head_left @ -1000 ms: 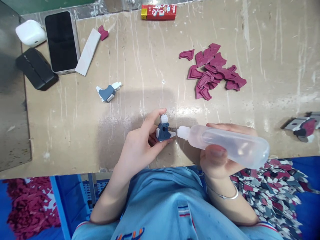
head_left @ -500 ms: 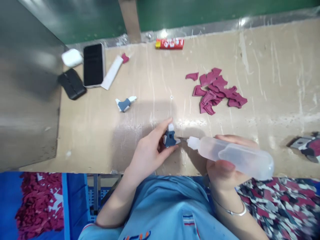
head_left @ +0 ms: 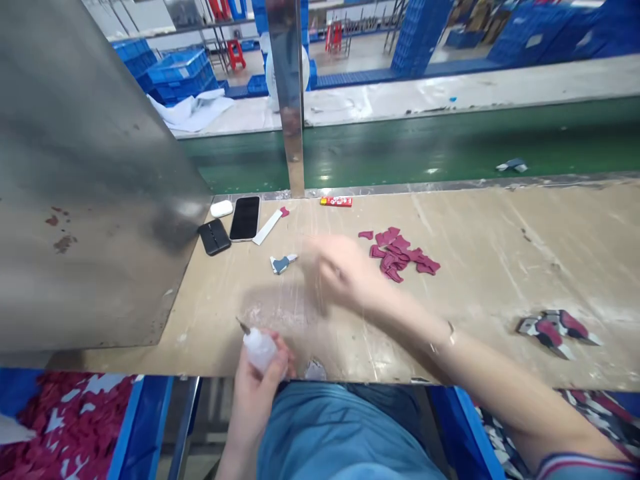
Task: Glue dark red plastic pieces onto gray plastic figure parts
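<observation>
While left hand [head_left: 257, 381] closes round bottle [head_left: 259, 349], nozzle [head_left: 243, 327] and long axis forward-left, right hand [head_left: 345, 270] blurred, grip unclear

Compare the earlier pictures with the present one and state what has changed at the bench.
The bottle has passed leftward from the right hand to the left hand, which has let go of its blue-and-white part. The right hand has moved left and away from the body; blur hides whether it holds anything. The phone, red packet and maroon pieces stayed put.
</observation>
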Demonstrator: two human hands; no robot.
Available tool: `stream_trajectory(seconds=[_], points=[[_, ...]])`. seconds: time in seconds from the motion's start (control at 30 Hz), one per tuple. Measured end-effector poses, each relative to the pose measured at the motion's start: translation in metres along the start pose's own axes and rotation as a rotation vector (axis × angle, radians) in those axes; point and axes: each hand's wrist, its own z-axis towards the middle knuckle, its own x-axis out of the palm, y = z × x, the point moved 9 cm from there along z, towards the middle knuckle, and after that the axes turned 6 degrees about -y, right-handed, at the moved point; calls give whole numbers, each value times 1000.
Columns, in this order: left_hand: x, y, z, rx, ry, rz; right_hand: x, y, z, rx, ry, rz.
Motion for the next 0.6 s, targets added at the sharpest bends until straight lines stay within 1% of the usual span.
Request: stream_trajectory(seconds=[0.03,0.07,0.13,0.17,0.2,0.23,0.27,0.3,0.33,0.37,0.43,0.47,0.53,0.57,0.6], points=[[-11,0,-3,19,-21,24,1,-41,17,204,25,-132],[-23,3,-8,25,-27,55,-3,-72,34,307,20,-201],[-46,17,-20,-6,3,142,-7,-115,63,411,31,-271],[-57,28,-27,-43,25,195,-7,-130,74,437,55,-286],[-67,42,-33,-89,44,246,-7,-139,81,452,79,-293],[-76,56,-38,-137,52,288,-5,-143,85,458,107,-295],[-85,71,-42,-186,45,318,-2,-142,85,454,130,-292],[-94,86,-44,-227,18,329,0,-135,82,438,149,-280],[-102,100,-43,-260,-28,323,4,-123,74,411,169,-261],[-111,115,-42,-294,-80,314,7,-105,64,370,176,-231],[-127,147,-37,-382,-181,301,17,-54,27,269,231,-149],[-133,163,-35,-425,-224,292,21,-21,3,200,240,-90],[-142,189,-32,-491,-285,263,31,67,-53,-95,257,272],[-143,198,-32,-505,-306,243,44,104,-84,-181,334,433],[-144,205,-31,-507,-325,224,65,133,-113,-201,456,547]])
